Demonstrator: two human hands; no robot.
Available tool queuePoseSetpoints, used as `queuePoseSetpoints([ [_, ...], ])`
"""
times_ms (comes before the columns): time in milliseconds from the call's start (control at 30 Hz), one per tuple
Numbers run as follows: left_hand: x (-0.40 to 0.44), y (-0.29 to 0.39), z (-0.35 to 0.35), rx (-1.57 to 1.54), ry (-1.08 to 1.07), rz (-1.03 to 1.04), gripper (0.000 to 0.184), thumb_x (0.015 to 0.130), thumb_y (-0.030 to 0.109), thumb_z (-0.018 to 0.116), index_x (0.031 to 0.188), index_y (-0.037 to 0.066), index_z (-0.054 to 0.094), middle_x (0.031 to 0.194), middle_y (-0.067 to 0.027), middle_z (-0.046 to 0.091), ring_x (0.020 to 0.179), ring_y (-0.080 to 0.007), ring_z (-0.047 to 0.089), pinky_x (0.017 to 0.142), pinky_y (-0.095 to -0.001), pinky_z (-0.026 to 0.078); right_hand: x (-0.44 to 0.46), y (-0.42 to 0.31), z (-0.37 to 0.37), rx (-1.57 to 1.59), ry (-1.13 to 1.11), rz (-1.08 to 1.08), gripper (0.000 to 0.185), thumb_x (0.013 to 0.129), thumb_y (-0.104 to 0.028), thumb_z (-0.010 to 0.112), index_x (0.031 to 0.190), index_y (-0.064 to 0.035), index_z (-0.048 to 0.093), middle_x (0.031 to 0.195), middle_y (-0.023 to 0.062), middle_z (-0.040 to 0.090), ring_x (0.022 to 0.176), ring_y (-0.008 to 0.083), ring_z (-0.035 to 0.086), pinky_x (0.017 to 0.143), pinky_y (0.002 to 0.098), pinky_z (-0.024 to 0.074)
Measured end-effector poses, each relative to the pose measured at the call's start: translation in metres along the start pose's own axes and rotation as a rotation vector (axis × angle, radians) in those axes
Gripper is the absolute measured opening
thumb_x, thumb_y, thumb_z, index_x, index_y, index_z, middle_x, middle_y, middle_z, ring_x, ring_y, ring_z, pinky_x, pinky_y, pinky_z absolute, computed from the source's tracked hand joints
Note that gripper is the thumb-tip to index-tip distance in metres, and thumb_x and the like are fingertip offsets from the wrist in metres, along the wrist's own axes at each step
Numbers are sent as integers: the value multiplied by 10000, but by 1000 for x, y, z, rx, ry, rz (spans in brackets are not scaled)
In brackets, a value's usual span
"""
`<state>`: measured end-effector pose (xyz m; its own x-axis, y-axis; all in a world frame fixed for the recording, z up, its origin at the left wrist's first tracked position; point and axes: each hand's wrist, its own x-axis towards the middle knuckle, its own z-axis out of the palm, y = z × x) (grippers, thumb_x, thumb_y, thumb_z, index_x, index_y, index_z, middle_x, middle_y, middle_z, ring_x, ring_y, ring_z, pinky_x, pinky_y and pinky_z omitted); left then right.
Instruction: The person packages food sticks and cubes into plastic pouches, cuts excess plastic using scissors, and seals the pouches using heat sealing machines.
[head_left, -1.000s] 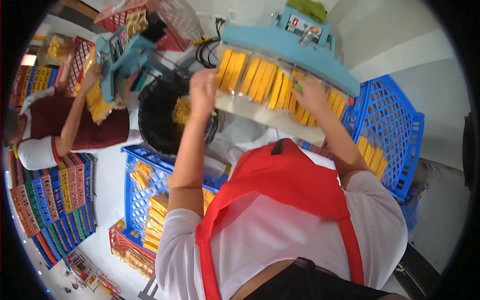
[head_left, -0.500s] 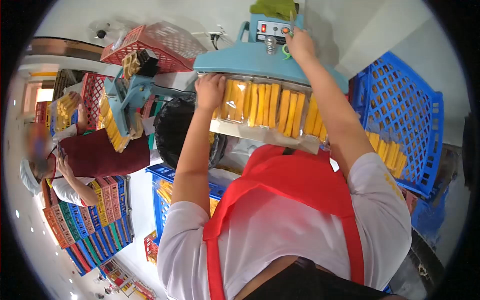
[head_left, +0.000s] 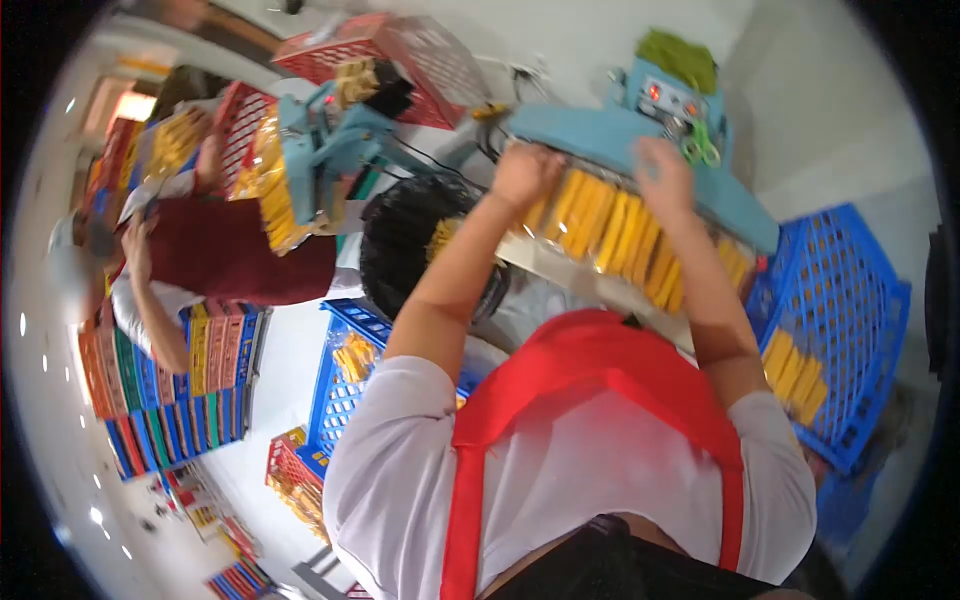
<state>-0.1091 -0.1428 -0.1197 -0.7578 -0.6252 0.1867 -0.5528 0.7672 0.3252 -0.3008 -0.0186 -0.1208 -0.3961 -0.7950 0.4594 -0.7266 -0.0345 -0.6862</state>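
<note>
A light-blue sealing machine (head_left: 590, 130) stands in front of me, with a row of clear plastic packs of yellow sticks (head_left: 610, 225) along its front edge. My left hand (head_left: 528, 178) is closed at the left end of that row, its fingers curled on the plastic edge. My right hand (head_left: 663, 180) hovers over the middle of the row, close to the machine's bar; motion smears its fingers. Green-handled scissors (head_left: 700, 145) lie on the machine's control box, apart from both hands.
Blue crates (head_left: 850, 300) with packs stand at the right. A black-lined bin (head_left: 405, 240) is at my left. Beyond it, a co-worker in a dark red apron (head_left: 235, 240) is beside another sealing machine (head_left: 325, 150). A green cloth (head_left: 678, 58) tops my machine.
My right hand has let go of the scissors on the machine and come down to the packs. My left hand stays at the row's left end. The camera view has shifted and tilted.
</note>
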Motion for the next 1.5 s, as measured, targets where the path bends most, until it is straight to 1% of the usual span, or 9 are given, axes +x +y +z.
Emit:
queuePoseSetpoints([
  [67,4,-13,14,-20,42,84,344,814,301,450,719,18,621,749,-171,588,730,-333,553,705,-403,424,-17,-24,15,-210,-281,-10,220,756,-205,548,904,-45,582,914,139,555,915,291,510,788,366,412],
  [233,7,-21,23,-106,159,240,332,821,264,456,689,2,611,710,-160,589,676,-324,551,673,-402,419,-46,-21,46,-395,15,-236,218,752,-211,544,878,-34,558,941,105,537,899,280,500,785,382,406],
  [767,2,-24,29,-7,33,141,376,821,327,442,704,19,623,740,-154,603,697,-317,565,677,-404,429,-39,-18,49,-410,-421,6,243,755,-189,497,891,2,563,947,166,561,908,302,515,790,406,404],
  [833,-4,-27,24,-2,-31,100,345,813,317,457,730,29,629,777,-128,614,735,-296,569,704,-389,426,-47,-25,31,-234,-229,-192,278,752,-201,514,947,-6,550,995,170,547,946,304,497,829,402,382],
  [933,-21,-40,19,-169,263,134,297,794,276,504,872,8,607,843,-155,601,767,-313,559,716,-393,427,-70,-20,14,-529,-2,-3,341,752,-215,531,1001,17,516,1033,180,526,985,309,469,878,403,343],
  [1000,-37,-47,18,-255,172,-259,354,778,238,540,1030,-11,539,936,-192,578,836,-319,556,745,-376,428,-82,-16,1,-575,-50,0,364,755,-218,533,1019,31,500,1054,182,513,994,313,460,893,406,328],
  [1067,-47,-51,21,-361,67,-309,420,799,246,535,1111,-29,478,970,-170,583,853,-253,576,759,-325,431,-88,-15,-2,-625,-94,1,388,759,-220,534,1038,46,483,1075,184,499,1004,317,452,907,410,313],
  [1133,-50,-45,15,-848,-174,-542,415,825,253,519,1109,-45,473,984,-117,586,857,-157,570,748,-275,431,-88,-16,-1,-570,-63,6,375,767,-210,525,1022,63,485,1077,188,493,994,322,453,910,412,309],
  [1500,-49,-53,18,-1194,-353,-605,421,855,288,472,1125,-35,452,1003,-88,556,861,-148,551,741,-255,435,-82,2,0,-418,-184,182,384,810,-257,477,1054,40,493,1088,196,498,1030,337,448,897,396,336],
])
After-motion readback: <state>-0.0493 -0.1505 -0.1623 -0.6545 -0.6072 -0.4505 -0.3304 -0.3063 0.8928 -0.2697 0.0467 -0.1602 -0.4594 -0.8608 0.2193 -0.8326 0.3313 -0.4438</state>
